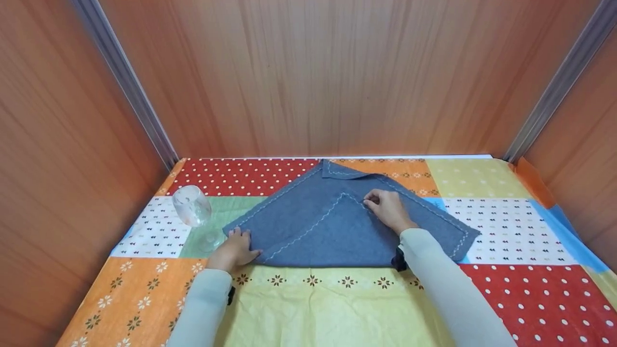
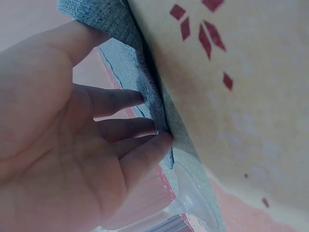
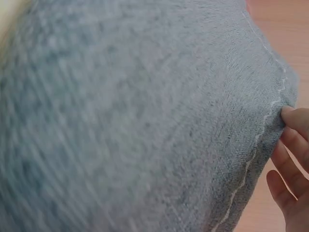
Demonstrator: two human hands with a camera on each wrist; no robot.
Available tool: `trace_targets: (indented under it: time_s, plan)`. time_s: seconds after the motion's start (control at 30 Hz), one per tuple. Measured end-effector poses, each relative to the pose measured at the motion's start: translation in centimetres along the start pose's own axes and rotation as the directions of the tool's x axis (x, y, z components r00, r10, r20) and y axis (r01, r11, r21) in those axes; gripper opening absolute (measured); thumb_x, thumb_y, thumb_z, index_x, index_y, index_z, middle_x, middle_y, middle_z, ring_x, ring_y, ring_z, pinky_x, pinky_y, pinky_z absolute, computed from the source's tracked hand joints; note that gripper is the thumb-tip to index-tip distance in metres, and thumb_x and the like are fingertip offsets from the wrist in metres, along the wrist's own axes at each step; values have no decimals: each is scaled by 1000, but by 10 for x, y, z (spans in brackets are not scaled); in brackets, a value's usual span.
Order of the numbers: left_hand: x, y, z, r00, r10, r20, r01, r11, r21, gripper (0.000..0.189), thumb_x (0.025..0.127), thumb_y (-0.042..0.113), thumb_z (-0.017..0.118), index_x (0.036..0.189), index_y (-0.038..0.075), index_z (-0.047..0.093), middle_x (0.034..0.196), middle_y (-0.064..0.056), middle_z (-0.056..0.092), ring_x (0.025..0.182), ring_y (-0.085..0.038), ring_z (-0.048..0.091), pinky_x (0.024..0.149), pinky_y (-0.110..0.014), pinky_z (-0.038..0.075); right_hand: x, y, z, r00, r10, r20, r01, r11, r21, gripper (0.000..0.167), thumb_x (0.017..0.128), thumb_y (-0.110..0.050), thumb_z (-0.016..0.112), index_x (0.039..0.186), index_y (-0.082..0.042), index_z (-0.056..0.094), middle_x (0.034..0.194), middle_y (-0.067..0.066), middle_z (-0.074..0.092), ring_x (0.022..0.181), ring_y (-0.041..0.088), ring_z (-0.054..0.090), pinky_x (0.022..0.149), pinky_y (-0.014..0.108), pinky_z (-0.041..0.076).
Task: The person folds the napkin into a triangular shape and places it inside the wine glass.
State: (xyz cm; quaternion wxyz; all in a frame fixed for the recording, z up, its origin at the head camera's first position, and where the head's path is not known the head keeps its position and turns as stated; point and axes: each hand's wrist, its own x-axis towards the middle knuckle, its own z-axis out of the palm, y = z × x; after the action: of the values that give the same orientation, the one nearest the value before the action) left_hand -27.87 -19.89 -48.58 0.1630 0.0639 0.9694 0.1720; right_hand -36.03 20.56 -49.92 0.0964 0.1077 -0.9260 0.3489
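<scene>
A grey-blue cloth (image 1: 308,231) with pale zigzag stitching along its edges lies folded over itself on the patchwork tablecloth. My right hand (image 1: 388,208) pinches the stitched edge of its upper layer, right of that layer's point. In the right wrist view, thumb and fingertips hold the cloth's (image 3: 159,116) edge. At the cloth's left corner, my left hand (image 1: 235,250) rests with fingers spread. The left wrist view shows the fingers of that hand (image 2: 82,135) fairly straight, touching the cloth's (image 2: 123,60) edge.
A clear stemmed glass (image 1: 192,206) stands just left of my left hand. The cloth's far corner is turned over in a small flap (image 1: 344,172). Wood-grain panels (image 1: 328,82) enclose the back and both sides of the table, whose patchwork tablecloth (image 1: 299,308) has several printed patterns.
</scene>
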Motion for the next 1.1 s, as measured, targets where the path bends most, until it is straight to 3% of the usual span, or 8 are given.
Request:
trace_targets:
  time_s: [0.07, 0.17, 0.33, 0.53, 0.77, 1.1]
  plan:
    - [-1, 0, 0, 1000, 0, 0, 0, 1000, 0, 74, 101, 29, 61, 149, -15, 27, 154, -42, 10, 143, -56, 12, 112, -63, 24, 0, 0, 3, 999, 9, 33, -9, 1000, -11, 12, 99, -19, 66, 101, -11, 75, 91, 2, 71, 76, 17, 64, 70, 39, 53]
    - [-2, 1, 0, 1000, 2, -2, -2, 1000, 5, 73, 101, 29, 61, 149, -16, 28, 154, -42, 11, 143, -56, 12, 112, -62, 26, -1, 1, 6, 990, 42, 137, -35, 998, -53, 21, 100, -18, 63, 114, -5, 72, 107, 10, 70, 97, 26, 65, 85, 45, 53]
    - [0, 0, 1, 1000, 1, 1, -1, 1000, 17, 73, 101, 28, 61, 149, -16, 28, 154, -43, 11, 143, -56, 12, 111, -62, 27, -5, 6, 9, 960, 81, 267, -36, 985, -171, 40, 101, -21, 62, 133, 2, 61, 133, 21, 56, 128, 39, 49, 105, 55, 40]
    - [1, -1, 2, 1000, 19, -17, -19, 1000, 10, 74, 101, 28, 62, 148, -17, 28, 154, -44, 11, 142, -57, 12, 112, -62, 25, -4, 10, 7, 957, 85, 276, -21, 973, -228, 42, 101, -24, 62, 135, 1, 60, 129, 18, 55, 123, 37, 50, 103, 54, 41]
    - [-2, 0, 3, 1000, 10, -15, -10, 1000, 8, 74, 101, 29, 60, 150, -15, 26, 155, -42, 10, 143, -56, 11, 113, -61, 24, -7, 9, 4, 953, 75, 293, -7, 974, -226, 41, 101, -24, 61, 134, 2, 58, 128, 19, 54, 122, 37, 50, 102, 54, 42]
    - [-2, 0, 2, 1000, 9, -11, -9, 1000, -2, 74, 101, 28, 60, 150, -15, 26, 155, -41, 9, 144, -55, 10, 114, -61, 22, -10, 27, -19, 941, 29, 336, 20, 990, -141, 39, 100, -20, 62, 131, 5, 60, 124, 21, 55, 119, 39, 52, 101, 55, 42]
